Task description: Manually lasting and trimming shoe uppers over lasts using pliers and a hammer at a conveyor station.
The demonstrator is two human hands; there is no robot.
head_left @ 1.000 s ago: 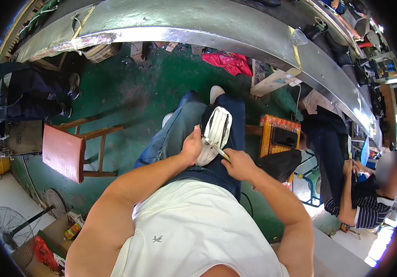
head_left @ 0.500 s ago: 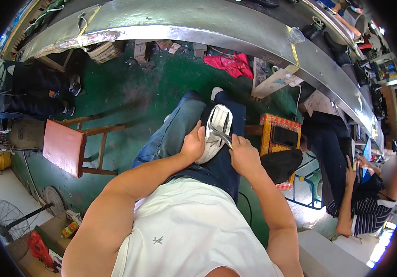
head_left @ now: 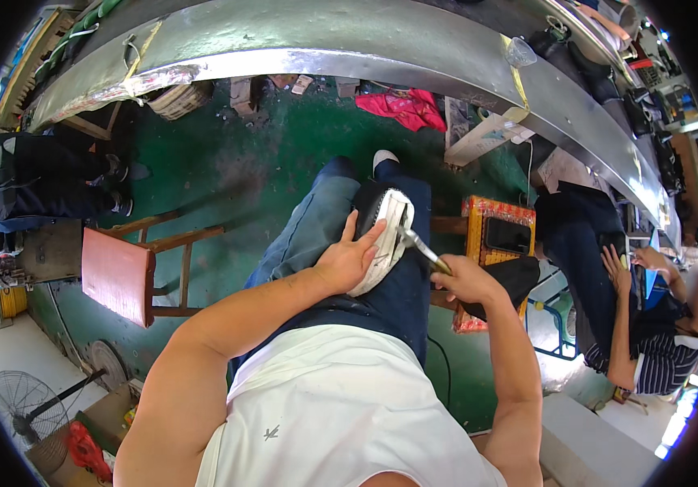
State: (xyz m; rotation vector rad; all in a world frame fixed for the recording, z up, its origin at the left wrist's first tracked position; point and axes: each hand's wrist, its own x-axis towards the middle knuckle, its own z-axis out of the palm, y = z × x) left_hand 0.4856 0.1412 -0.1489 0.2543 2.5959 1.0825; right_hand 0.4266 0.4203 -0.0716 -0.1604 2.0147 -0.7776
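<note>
A shoe [head_left: 387, 247] lies across my thighs with its pale underside facing up and its black upper along the left edge. My left hand [head_left: 349, 264] grips its left side, one finger stretched along the edge and another digit over the pale underside. In my right hand [head_left: 469, 281] is a pair of lasting pincers [head_left: 420, 246], held by the handles. Their metal head is at the shoe's right edge; whether it touches is unclear.
A stool with a pink seat [head_left: 118, 272] stands left. At right, a phone [head_left: 505, 234] and a black cloth [head_left: 511, 284] lie on an orange seat. A metal-edged bench [head_left: 284, 61] curves across the front. A seated person [head_left: 649, 341] works at right; another person's legs [head_left: 57, 183] show at left.
My right hand has drawn the pincers right and turned their head toward the shoe's edge. My left hand's fingers have spread farther over the shoe, which has tilted slightly.
</note>
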